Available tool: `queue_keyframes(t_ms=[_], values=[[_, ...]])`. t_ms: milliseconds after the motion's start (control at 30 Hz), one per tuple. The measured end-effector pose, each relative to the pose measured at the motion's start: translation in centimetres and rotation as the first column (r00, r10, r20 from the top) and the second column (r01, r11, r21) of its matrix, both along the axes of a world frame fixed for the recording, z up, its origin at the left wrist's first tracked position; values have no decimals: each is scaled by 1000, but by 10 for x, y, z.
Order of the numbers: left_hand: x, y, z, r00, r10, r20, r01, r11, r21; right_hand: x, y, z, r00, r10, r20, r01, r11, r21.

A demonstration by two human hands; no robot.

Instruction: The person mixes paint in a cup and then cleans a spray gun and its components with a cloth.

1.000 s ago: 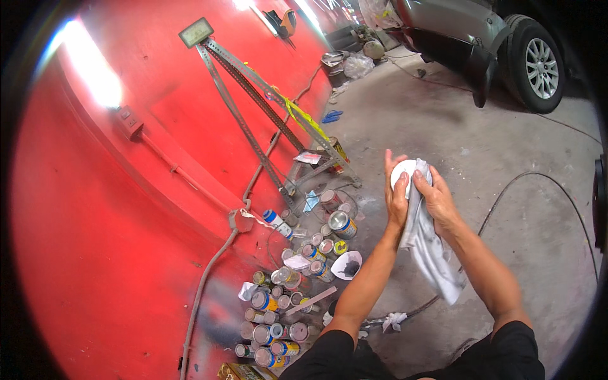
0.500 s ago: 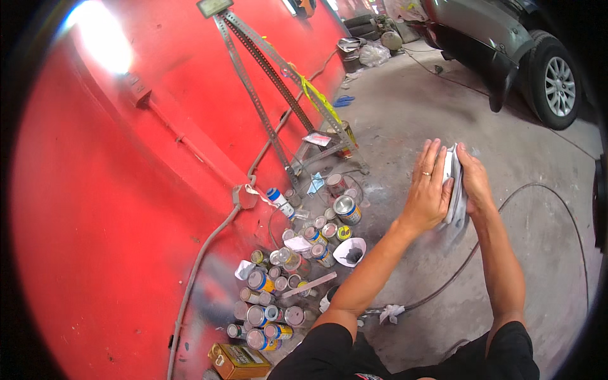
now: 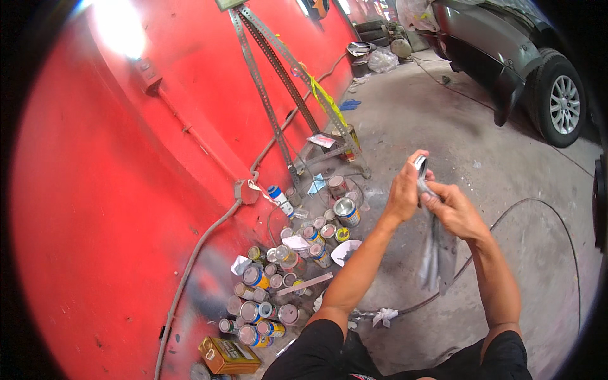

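Toward three o'clock, the person's left hand [image 3: 403, 193] grips a stiff-looking round piece [image 3: 420, 164] while the right hand [image 3: 457, 212] pinches a grey cloth [image 3: 433, 256], likely light and limp, best held by its bunched top

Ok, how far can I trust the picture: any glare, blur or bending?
Head view: the light at upper left is blown out, spilling glare onto the red wall; the greyish cloth below the right hand looks smeared, probably by motion; the cans read sharper; straight edges bend toward the dark rim.
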State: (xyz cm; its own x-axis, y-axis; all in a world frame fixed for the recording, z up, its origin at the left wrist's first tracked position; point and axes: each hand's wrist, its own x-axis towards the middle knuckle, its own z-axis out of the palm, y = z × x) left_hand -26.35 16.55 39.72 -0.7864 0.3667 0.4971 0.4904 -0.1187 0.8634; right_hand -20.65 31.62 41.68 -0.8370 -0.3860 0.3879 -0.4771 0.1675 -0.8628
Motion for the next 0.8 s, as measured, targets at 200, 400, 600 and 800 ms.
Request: queue_keyframes(t_ms=[200,400,600,800], values=[[-21,-4,-11,513,-808,290,404,526,748,-14,8,2,902,255,349,54,734,-677],[-7,0,8,683,-630,370,206,652,730,-4,5,15,983,-175,62,160,627,-762],[-22,-1,-10,1000,24,10,-25,982,188,-14,-22,-7,933,-354,71,310,684,-660],[-5,10,1,831,303,-467,-361,932,-37,-6,-21,-6,986,-7,164,111,763,-637]])
